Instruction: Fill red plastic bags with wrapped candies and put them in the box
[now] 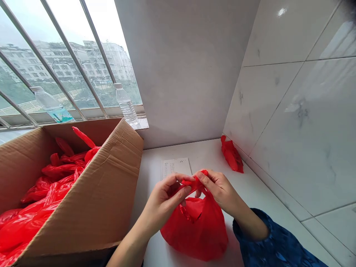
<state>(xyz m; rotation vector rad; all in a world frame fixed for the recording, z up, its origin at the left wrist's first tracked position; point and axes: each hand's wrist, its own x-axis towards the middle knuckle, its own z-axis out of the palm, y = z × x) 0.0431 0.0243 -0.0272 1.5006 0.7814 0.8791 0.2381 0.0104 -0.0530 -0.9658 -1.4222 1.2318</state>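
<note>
A full, rounded red plastic bag rests on the white tabletop in front of me. Its handles are drawn up and crossed between my hands, with a gap in the bag's mouth showing just below them. My left hand pinches one handle between thumb and fingers. The other handle is gripped by my right hand, thumb on top, close beside the left. What is inside the bag is hidden.
An open cardboard box of red plastic bags stands at the left. A printed paper lies behind my hands, and a crumpled red bag lies by the tiled wall. Two plastic bottles, one clear and one blue-labelled, stand by the barred window.
</note>
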